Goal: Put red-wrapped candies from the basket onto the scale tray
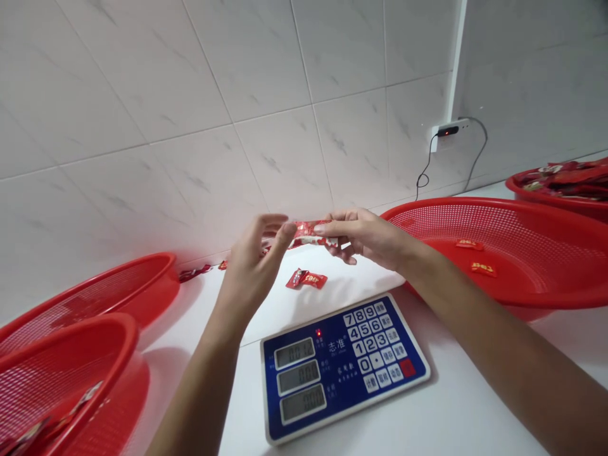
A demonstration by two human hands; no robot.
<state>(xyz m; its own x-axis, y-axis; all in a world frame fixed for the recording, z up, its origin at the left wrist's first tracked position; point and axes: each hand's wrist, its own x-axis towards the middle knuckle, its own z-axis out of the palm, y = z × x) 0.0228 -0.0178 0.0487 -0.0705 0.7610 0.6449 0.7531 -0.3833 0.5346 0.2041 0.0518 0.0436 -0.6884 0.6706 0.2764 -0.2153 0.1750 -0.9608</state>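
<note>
My left hand [254, 259] and my right hand [363, 237] are raised above the white counter, both pinching the same red and white snack packet [308, 232], one hand at each end. The packet lies roughly level between them. Below it on the counter rests another small red packet [306, 278]. Closer to me stands an electronic scale with a blue panel [342, 365], three small displays and a white keypad.
A large red mesh basket [536, 291] at the right holds two packets [483, 269]. Behind it another red basket [560, 196] is full of packets. Two red baskets [71, 354] overlap at the left. A few packets [194, 273] lie by the tiled wall. A charger [449, 132] hangs in a socket.
</note>
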